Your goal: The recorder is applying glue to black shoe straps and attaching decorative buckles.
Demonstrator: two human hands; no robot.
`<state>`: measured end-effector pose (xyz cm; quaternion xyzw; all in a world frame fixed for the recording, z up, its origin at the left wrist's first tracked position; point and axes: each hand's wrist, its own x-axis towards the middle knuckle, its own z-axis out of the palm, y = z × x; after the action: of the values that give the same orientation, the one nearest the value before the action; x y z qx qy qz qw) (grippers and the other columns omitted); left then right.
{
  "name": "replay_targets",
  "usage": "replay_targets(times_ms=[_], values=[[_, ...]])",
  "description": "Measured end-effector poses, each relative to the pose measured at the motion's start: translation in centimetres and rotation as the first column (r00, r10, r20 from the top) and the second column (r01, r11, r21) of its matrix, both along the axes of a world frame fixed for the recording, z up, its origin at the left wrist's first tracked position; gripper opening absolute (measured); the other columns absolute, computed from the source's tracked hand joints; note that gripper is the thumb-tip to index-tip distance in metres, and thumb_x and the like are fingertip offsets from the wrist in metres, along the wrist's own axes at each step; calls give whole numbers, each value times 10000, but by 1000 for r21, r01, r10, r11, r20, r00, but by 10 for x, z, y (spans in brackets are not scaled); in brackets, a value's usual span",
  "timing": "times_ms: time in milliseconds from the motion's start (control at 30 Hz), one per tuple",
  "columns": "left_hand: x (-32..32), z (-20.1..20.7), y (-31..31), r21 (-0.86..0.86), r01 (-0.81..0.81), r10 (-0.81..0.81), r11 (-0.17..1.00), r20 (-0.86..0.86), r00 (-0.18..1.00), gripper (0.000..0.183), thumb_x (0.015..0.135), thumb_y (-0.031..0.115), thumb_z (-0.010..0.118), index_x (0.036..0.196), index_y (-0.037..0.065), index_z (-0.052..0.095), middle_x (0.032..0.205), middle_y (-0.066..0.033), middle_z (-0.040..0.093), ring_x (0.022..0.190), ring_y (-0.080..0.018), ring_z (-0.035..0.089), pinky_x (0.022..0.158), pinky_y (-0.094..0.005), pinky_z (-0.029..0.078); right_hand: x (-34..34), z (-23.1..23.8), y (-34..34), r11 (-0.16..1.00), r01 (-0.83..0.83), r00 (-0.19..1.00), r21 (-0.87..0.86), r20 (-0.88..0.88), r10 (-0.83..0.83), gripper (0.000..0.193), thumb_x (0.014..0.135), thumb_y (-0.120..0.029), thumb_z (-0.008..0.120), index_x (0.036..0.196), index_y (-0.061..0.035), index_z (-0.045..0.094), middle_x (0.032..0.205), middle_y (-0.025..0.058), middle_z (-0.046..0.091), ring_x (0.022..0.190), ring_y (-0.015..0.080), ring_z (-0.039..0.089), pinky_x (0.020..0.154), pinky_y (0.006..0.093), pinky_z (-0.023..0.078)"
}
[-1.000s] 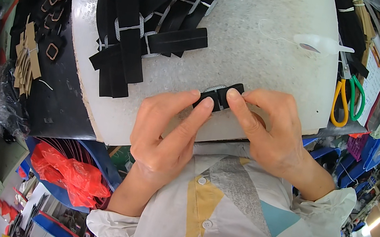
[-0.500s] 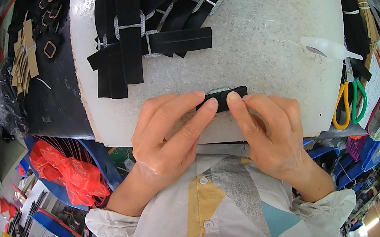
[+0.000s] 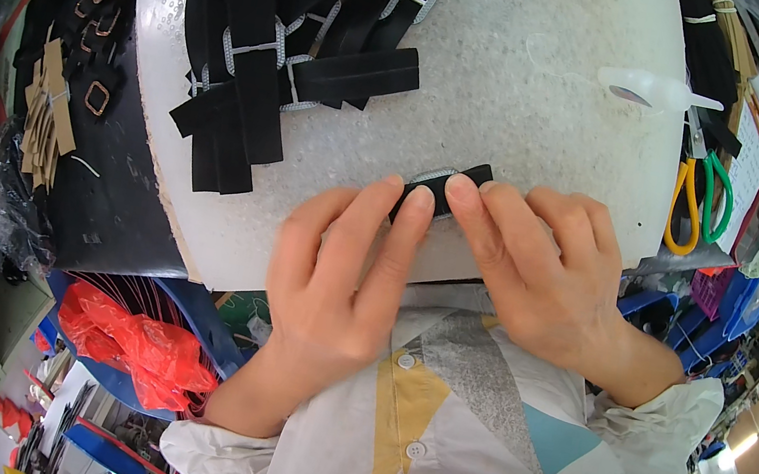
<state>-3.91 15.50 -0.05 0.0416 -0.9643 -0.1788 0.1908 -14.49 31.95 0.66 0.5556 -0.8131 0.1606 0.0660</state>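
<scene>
A short black fabric strip (image 3: 441,188) with a silvery buckle edge (image 3: 432,174) along its far side lies near the front of the white board. My left hand (image 3: 326,279) holds the strip's left end between its fingertips. At the other end, my right hand (image 3: 550,277) has its thumb pressed on top, with the index finger close by the strip's tip. The fingertips hide part of the strip. Farther left is a heap of similar black strips (image 3: 256,104), several looped through silvery buckles.
The white board (image 3: 540,133) carries a white squeeze bottle (image 3: 654,90) at the far right. Scissors (image 3: 687,205) with yellow and green handles lie at its right edge. Leftward are copper-coloured buckles (image 3: 96,97), cardboard strips (image 3: 52,108) and a red plastic bag (image 3: 133,341).
My right hand's fingers have shifted along the strip and flattened slightly. The left fingers have straightened a little, staying on the left end. The strip has hardly moved.
</scene>
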Motion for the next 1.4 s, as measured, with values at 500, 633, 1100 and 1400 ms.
replay_targets(times_ms=[500,633,1100,1400], values=[[6,11,23,-568,66,70,820,215,974,621,1051,500,275,1081,68,720,1245,-36,651,1205,-212,586,1117,-563,84,7,5,-8,997,55,993,44,-106,-50,359,765,-189,622,1079,-40,710,1185,42,621,1225,201,558,995,418,433],[5,13,24,-602,81,57,794,206,977,561,1042,479,313,1103,88,710,1219,-21,655,1181,-150,602,1121,-558,107,5,22,-10,989,23,999,148,-47,-16,368,751,-150,617,1079,-8,706,1195,61,621,1229,216,560,1020,433,422],[7,22,14,-600,161,-16,784,239,971,528,971,506,401,1116,94,697,1201,-10,651,1192,-136,585,1140,-487,184,1,28,-13,969,-116,988,218,-71,134,361,745,-82,602,1058,69,701,1190,135,627,1242,300,549,1028,498,399],[-16,4,-26,269,206,-196,941,-64,979,287,792,13,723,1075,-11,678,1082,-134,672,940,-279,647,766,-351,521,-54,25,-5,986,-161,886,-51,432,167,395,732,34,645,1119,-30,694,1096,96,664,1070,278,613,859,423,471]])
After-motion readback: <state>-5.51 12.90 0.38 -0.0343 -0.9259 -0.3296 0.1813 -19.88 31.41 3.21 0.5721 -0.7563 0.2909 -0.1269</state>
